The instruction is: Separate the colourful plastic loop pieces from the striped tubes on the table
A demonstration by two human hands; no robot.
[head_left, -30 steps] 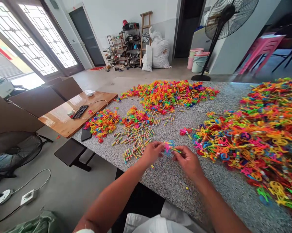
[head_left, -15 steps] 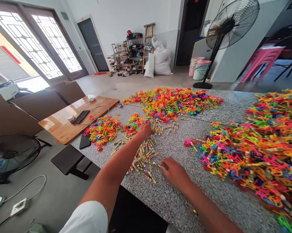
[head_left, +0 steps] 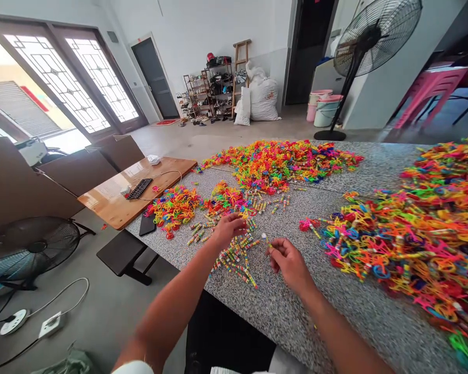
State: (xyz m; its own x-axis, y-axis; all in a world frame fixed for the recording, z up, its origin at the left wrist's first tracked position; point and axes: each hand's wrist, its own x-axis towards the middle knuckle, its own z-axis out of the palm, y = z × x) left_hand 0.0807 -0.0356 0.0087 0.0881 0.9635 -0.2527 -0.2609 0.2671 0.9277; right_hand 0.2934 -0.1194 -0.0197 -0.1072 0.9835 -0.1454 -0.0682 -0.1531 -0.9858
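Though in the right hand (head_left: 290,261), striped stick (head_left: 268,241) partly hidden

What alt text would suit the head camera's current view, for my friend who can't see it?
A bare right hand pinches a small multicoloured stick over a speckled table, while the left hand is over scattered similar sticks. Heaps of bright plastic pieces lie beyond and to the right; a standing fan is in the background.
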